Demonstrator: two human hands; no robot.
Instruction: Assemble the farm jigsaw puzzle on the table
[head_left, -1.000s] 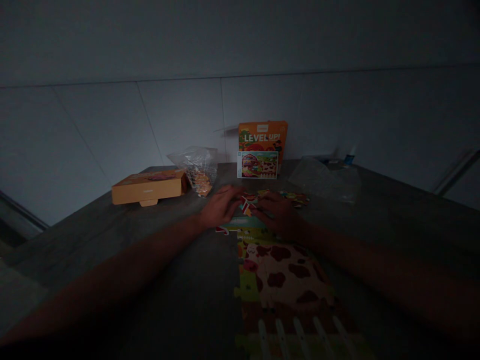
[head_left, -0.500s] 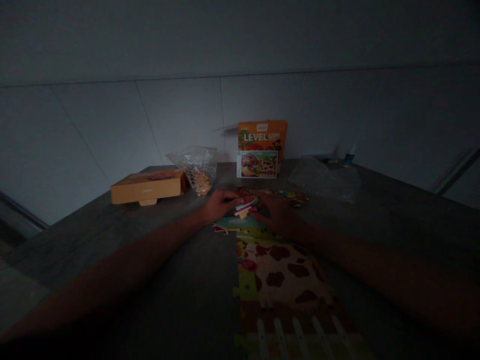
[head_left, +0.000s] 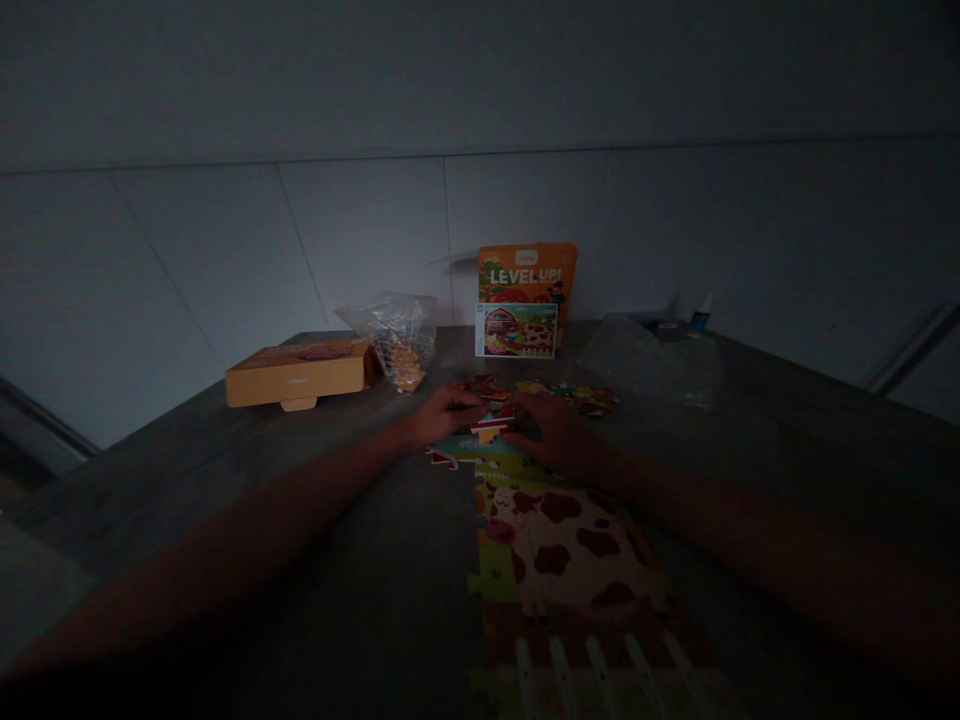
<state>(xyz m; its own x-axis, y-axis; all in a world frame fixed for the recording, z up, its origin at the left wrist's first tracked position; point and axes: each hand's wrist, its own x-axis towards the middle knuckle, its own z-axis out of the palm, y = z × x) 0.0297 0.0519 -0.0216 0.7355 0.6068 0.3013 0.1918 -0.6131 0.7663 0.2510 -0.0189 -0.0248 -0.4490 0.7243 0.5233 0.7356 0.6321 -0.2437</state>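
Between my two hands is a puzzle piece [head_left: 491, 426] with red, white and yellow on it, above the far end of the partly joined puzzle [head_left: 577, 550]. My left hand [head_left: 444, 414] pinches its left side, and my right hand [head_left: 553, 428] has its fingers closed on its right side. The joined part shows a spotted cow, green grass and a white fence. A loose red and white puzzle piece [head_left: 442, 458] lies by the puzzle's upper left corner. Just past my hands are several loose pieces [head_left: 585, 397], partly hidden by my fingers. The light is dim.
Against the wall stands an orange "LEVEL UP!" box [head_left: 525, 270], with a picture card [head_left: 516, 331] before it. At left lie an orange open box [head_left: 300, 372] and a clear bag of pieces [head_left: 401, 345]. A crumpled clear bag [head_left: 649, 360] and small bottle [head_left: 700, 314] are at right.
The held piece has turned from a tilt to nearly level. My left hand has shifted slightly, and more of the loose red pieces beyond it now show.
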